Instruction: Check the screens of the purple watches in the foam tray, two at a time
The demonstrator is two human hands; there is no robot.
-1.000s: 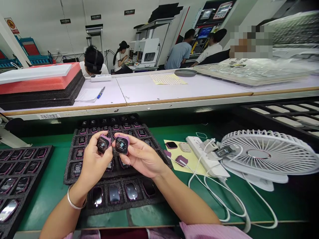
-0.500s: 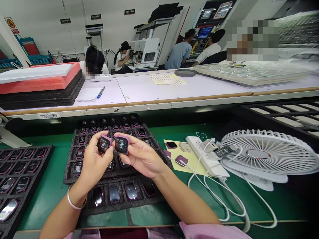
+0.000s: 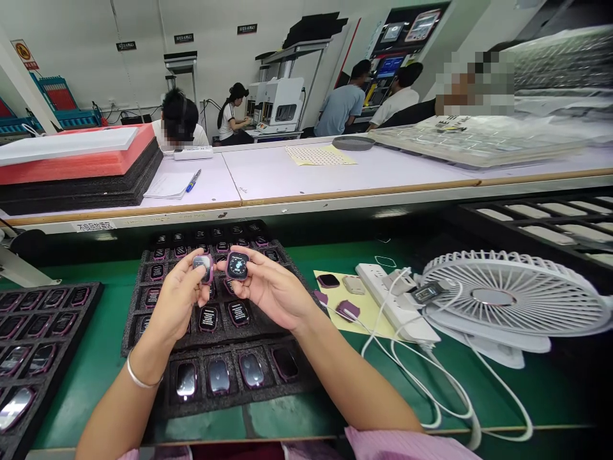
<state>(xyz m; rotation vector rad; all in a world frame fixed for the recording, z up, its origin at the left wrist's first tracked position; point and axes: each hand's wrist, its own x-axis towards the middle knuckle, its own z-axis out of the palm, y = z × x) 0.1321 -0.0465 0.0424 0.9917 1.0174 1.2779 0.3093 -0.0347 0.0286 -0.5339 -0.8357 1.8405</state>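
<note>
My left hand [image 3: 179, 297] is closed around a purple-framed smartwatch [image 3: 204, 263], with the thumb over its screen, which catches glare. A second purple smartwatch [image 3: 237, 265] sits in the fingers of my right hand [image 3: 272, 287]; its dark screen shows a lit icon in the middle. Both watches are held side by side, close together, above a black foam tray [image 3: 131, 322]. Several watches lie in that tray's pockets, many with white text on their screens. In the nearer foam tray [image 3: 201, 404], the watch screens are dark or reflecting light.
Another tray [image 3: 98, 294] of watches lies at the left. To the right are a yellow sheet [image 3: 330, 284] with watch parts, a white power strip [image 3: 383, 294], loose cables [image 3: 416, 374] and a white fan [image 3: 517, 294]. A raised shelf [image 3: 297, 182] runs across the back; people sit beyond it.
My left hand has turned its watch, so the screen shows glare instead of the lit icon. The right-hand watch has shifted slightly and is still held.
</note>
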